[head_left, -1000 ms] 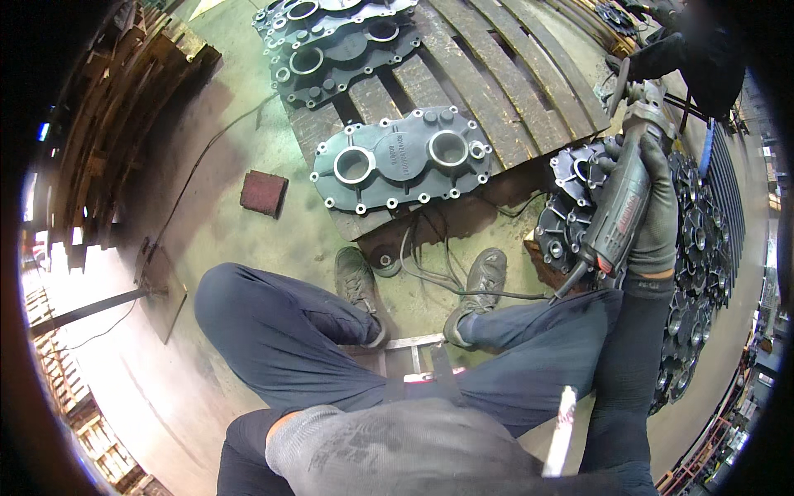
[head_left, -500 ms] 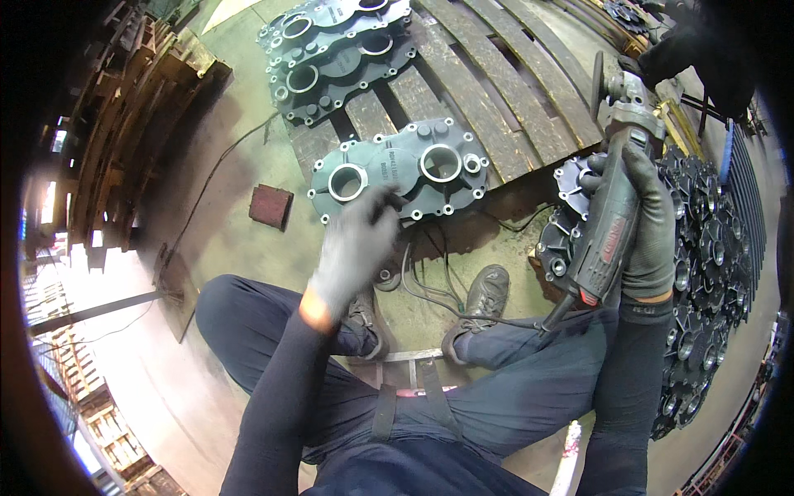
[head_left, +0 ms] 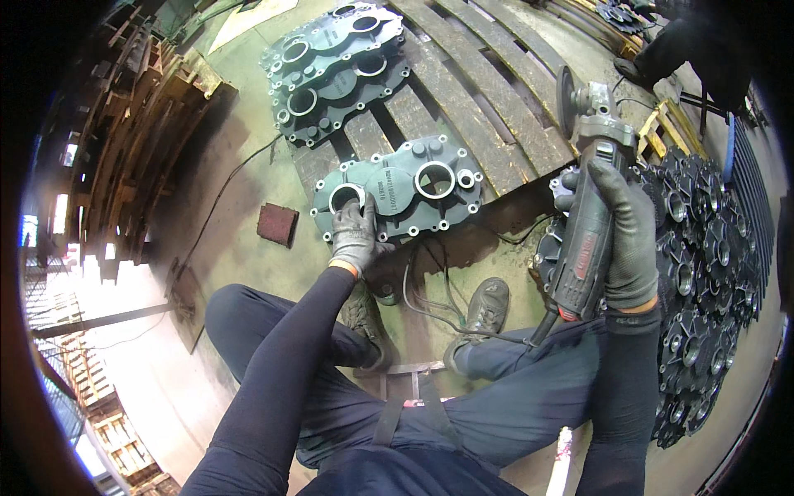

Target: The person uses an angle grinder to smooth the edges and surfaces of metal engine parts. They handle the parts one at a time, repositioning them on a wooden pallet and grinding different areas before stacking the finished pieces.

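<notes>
A grey cast-metal cover [head_left: 397, 188] with two large round openings lies at the near edge of the pallet. My left hand [head_left: 356, 234], in a grey glove, grips its near left side, fingers bent over the rim of the left opening and thumb out to the right. My right hand [head_left: 633, 240], also gloved, is wrapped round the body of a dark angle grinder [head_left: 581, 248]. The grinder is held upright to the right of the cover, its disc at the top, apart from the cover. Its cord runs down from the lower end toward my feet.
More grey covers [head_left: 335, 74] are stacked at the far left of the slatted wooden pallet [head_left: 496, 124]. A large pile of dark castings [head_left: 695, 273] stands at the right. A reddish-brown pad [head_left: 277, 225] lies on the floor. Wooden pallets [head_left: 141, 157] stand left; another person's leg [head_left: 662, 58] shows far right.
My left hand has moved from above the cover's near edge onto the left opening's rim. The grinder in my right hand has shifted slightly left and down in view.
</notes>
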`<state>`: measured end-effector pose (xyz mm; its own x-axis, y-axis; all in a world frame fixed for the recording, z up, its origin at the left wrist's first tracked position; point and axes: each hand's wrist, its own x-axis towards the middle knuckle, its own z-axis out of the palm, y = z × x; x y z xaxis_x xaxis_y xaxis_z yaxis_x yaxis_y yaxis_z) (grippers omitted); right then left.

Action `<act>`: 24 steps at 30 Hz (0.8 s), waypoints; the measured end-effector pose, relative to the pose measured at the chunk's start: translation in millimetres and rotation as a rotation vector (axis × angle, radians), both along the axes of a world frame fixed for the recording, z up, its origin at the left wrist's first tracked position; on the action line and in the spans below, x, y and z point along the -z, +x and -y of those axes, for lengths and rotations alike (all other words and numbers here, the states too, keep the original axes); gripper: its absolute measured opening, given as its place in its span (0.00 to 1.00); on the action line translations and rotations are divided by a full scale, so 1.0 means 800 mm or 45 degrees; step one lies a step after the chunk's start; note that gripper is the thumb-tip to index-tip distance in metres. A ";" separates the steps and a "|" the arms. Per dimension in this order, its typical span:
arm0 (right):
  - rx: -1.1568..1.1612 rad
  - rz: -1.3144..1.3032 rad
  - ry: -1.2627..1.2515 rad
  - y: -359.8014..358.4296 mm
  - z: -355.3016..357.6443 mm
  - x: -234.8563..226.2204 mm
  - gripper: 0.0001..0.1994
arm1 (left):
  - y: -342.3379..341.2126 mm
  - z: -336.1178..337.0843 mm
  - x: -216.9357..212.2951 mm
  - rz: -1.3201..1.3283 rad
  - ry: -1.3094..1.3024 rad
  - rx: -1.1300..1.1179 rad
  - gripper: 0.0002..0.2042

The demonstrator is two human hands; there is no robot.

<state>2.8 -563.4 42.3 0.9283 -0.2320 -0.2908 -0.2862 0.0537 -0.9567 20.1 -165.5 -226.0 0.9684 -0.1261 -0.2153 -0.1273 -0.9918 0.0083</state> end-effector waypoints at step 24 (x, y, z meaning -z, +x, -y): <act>-0.075 -0.007 -0.009 -0.004 -0.036 0.000 0.26 | -0.006 0.066 0.042 0.107 0.377 0.179 0.33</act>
<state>-0.1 -534.5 42.0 0.9388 -0.1790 -0.2943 -0.2938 0.0301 -0.9554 14.9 -218.0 -260.0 0.9620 -0.2032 -0.1826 -0.2506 -0.9224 -0.2939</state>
